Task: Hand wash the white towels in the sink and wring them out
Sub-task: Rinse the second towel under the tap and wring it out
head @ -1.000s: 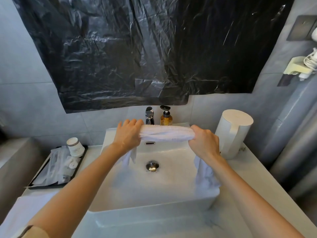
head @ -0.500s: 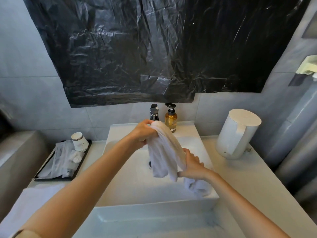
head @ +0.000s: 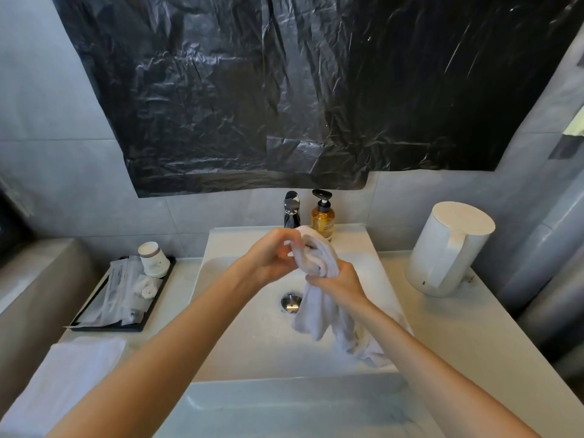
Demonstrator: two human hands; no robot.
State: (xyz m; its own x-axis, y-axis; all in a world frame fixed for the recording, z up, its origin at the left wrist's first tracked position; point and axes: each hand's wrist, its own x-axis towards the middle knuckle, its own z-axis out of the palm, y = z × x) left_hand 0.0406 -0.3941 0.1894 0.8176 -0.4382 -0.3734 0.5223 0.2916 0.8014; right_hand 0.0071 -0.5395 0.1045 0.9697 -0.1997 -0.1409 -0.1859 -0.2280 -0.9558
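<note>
I'm curling my left hand [head: 271,260] round the top of the white towel [head: 316,252], which is standing almost upright over the sink [head: 268,352]; my right hand [head: 343,284] is gripping just below, tails dangling into it.

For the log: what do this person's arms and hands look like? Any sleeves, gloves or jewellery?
The left hand and right hand are bare: no gloves, no rings, watch or bracelet visible. The left forearm and right forearm are uncovered down to the frame's lower edge; no sleeve shows.
</note>
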